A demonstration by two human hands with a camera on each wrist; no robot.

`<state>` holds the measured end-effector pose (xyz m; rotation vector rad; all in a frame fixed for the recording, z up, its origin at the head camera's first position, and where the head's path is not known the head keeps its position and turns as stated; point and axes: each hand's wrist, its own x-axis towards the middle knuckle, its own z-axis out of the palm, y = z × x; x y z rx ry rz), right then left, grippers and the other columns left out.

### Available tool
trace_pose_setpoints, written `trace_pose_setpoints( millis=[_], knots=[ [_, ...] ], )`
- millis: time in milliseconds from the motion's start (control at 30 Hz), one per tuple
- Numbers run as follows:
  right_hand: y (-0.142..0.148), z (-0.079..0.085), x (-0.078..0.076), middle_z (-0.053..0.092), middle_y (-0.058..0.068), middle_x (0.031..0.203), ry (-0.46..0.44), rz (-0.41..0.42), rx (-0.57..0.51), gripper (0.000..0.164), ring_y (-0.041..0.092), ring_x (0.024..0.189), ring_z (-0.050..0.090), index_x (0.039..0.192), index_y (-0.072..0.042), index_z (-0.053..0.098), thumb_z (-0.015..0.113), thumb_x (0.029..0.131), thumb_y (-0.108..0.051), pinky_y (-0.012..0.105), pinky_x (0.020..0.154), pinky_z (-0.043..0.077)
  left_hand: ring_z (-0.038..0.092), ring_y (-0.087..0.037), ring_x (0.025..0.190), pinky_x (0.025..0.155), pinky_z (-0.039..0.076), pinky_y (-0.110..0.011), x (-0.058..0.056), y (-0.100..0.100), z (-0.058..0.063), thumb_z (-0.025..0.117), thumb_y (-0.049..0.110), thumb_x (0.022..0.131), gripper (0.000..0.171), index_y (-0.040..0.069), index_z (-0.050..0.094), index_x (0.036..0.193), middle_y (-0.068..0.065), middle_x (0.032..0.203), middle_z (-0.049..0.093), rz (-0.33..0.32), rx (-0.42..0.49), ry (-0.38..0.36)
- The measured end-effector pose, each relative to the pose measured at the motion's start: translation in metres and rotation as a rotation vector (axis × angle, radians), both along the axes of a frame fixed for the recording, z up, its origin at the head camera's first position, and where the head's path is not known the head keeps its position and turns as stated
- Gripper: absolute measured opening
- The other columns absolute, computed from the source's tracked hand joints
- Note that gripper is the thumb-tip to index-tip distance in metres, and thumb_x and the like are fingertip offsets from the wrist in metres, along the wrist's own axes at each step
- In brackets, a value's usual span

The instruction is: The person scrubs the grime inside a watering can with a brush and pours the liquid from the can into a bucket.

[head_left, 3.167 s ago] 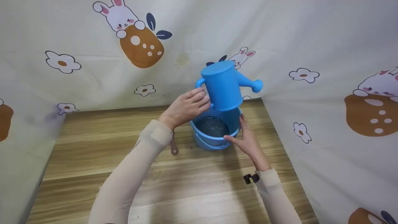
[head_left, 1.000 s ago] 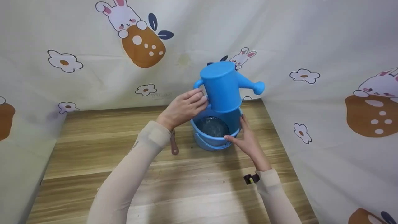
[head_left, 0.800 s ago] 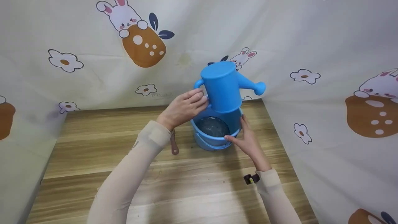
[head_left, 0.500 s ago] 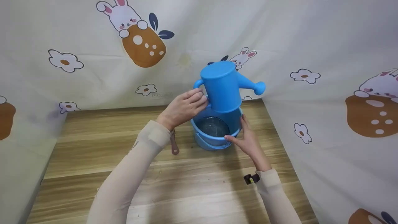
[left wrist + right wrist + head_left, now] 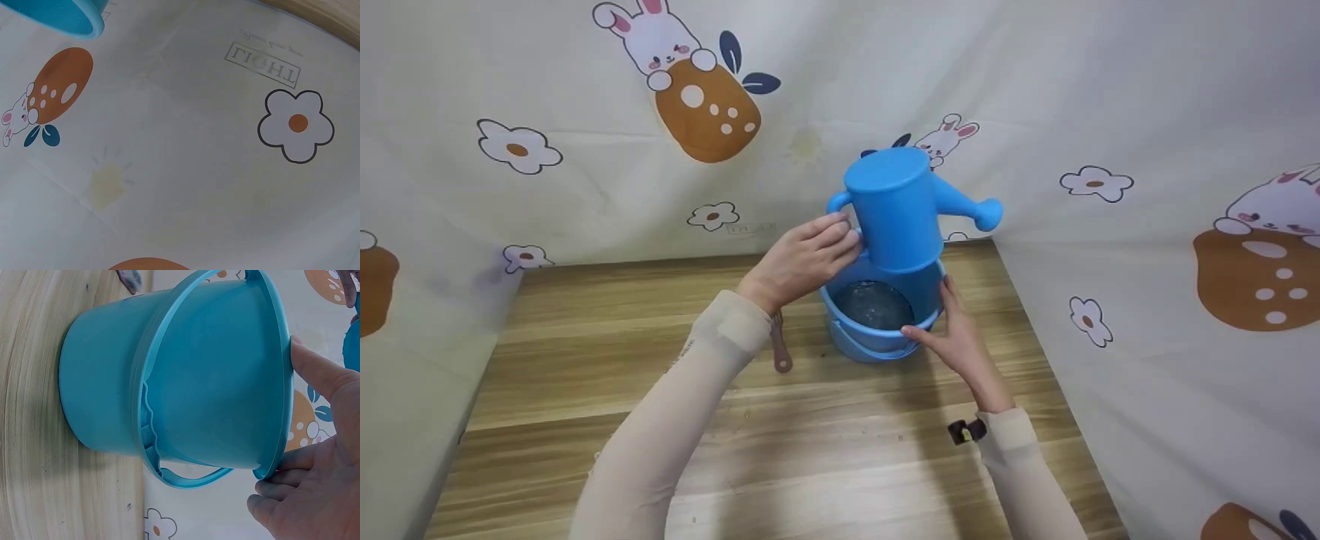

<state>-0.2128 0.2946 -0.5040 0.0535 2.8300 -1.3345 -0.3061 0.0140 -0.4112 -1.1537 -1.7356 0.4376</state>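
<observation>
My left hand (image 5: 810, 251) grips the handle of a blue plastic watering can (image 5: 896, 217). It is tipped upside down over a light blue bucket (image 5: 866, 349), its flat base facing up and its spout (image 5: 964, 206) pointing right. Dark, glinting water (image 5: 874, 306) lies inside the bucket, which stands on the wooden floor. My right hand (image 5: 956, 337) holds the bucket's rim on the right. In the right wrist view the thumb (image 5: 312, 363) lies at the rim (image 5: 284, 382), with the other fingers bent round its lower part. The watering can's mouth is hidden from above.
Left of the bucket a small brown-handled hand fork (image 5: 781, 352) lies on the wooden floor (image 5: 810, 450), partly hidden by the left wrist. Printed cloth walls (image 5: 825, 90) rise close behind the bucket and along both sides. The bucket's carrying handle (image 5: 149, 422) hangs down.
The watering can has tilted slightly, its spout end shifting a little right and down over three seconds. Glints on the water have changed. Both hands keep their holds; the bucket stays put.
</observation>
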Motion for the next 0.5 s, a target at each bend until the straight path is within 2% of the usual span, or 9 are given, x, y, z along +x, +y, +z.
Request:
trace_pose_setpoints(
  millis=[367, 500],
  knots=[
    [0.0006, -0.0002, -0.0003, 0.002, 0.011, 0.169, -0.025, 0.004, -0.01, 0.117, 0.037, 0.155, 0.013, 0.16, -0.012, 0.008, 0.077, 0.079, -0.06, 0.059, 0.12, 0.022, 0.055, -0.018, 0.108, 0.11, 0.041, -0.027, 0.0004, 0.0009, -0.0003, 0.064, 0.011, 0.096, 0.025, 0.014, 0.067, 0.121, 0.0, 0.117, 0.067, 0.009, 0.018, 0.011],
    [0.0009, -0.0012, -0.0007, 0.005, 0.011, 0.169, 0.009, 0.009, 0.014, 0.115, 0.037, 0.154, 0.016, 0.16, -0.01, 0.011, 0.077, 0.079, -0.058, 0.058, 0.119, 0.024, 0.055, -0.017, 0.106, 0.109, 0.04, -0.027, 0.0002, 0.0015, 0.0002, 0.059, 0.008, 0.098, 0.022, 0.013, 0.068, 0.118, 0.0, 0.114, 0.068, -0.003, 0.03, 0.005]
  ],
)
